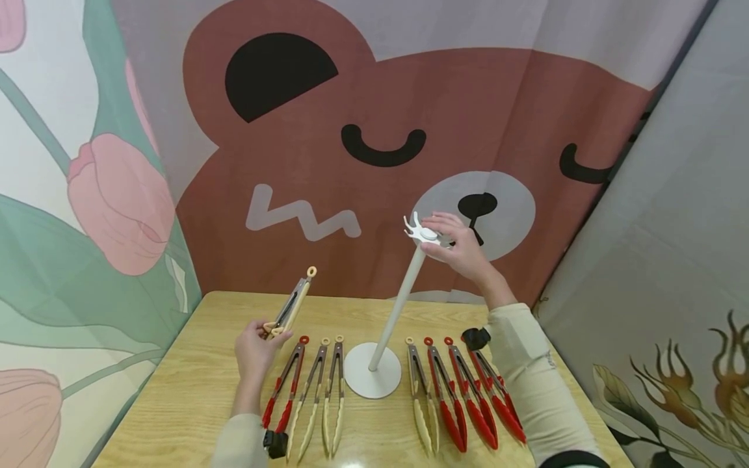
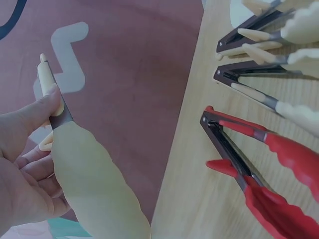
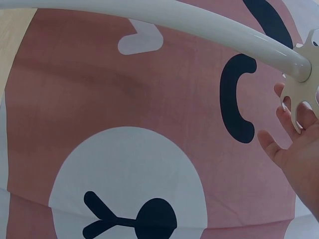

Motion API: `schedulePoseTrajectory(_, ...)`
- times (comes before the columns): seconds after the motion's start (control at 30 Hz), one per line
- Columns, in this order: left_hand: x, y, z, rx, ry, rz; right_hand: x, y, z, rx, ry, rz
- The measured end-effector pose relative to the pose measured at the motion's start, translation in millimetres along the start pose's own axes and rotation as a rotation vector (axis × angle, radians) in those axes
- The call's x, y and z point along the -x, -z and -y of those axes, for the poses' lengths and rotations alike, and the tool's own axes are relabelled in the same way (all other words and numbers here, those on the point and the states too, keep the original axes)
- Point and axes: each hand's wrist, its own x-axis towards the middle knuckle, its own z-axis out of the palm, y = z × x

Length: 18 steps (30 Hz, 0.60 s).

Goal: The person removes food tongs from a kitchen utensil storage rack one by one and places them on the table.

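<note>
My left hand [image 1: 257, 354] holds a pair of cream-tipped kitchen tongs [image 1: 292, 302] above the left of the table, tilted with the hanging ring at the top. In the left wrist view, the thumb lies on a handle of those tongs [image 2: 89, 174]. My right hand [image 1: 462, 250] is at the top of a white stand [image 1: 400, 299], its fingers and thumb round the edge of the hooked head [image 1: 422, 233]. The right wrist view shows the fingertips behind the hooks [image 3: 301, 92]. No tongs are visible on the hooks.
On the wooden table [image 1: 187, 390], red tongs [image 1: 287, 383] and two cream tongs [image 1: 333, 403] lie left of the stand's round base [image 1: 357, 374]. Cream tongs [image 1: 422, 396] and several red tongs [image 1: 447, 396] lie on its right. A bear-print curtain [image 1: 281, 149] hangs behind.
</note>
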Motion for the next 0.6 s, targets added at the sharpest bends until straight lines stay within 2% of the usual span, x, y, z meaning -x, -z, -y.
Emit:
schedulePoseTrajectory(0.1, 0.6, 1.0, 4.3, -0.026, 0.002, -0.007, -0.1, 0.0, -1.5, -0.001, 0.001, 0.001)
schedulePoseTrajectory(0.37, 1.7, 6.2, 15.2, -0.072, 0.004, -0.002, -2.7, -3.3, -38.6, -0.002, 0.000, -0.002)
schedulePoseTrajectory(0.6, 1.8, 10.1, 25.5, -0.114, 0.057, 0.025, -3.4, -3.5, -39.6, 0.000, 0.001, -0.004)
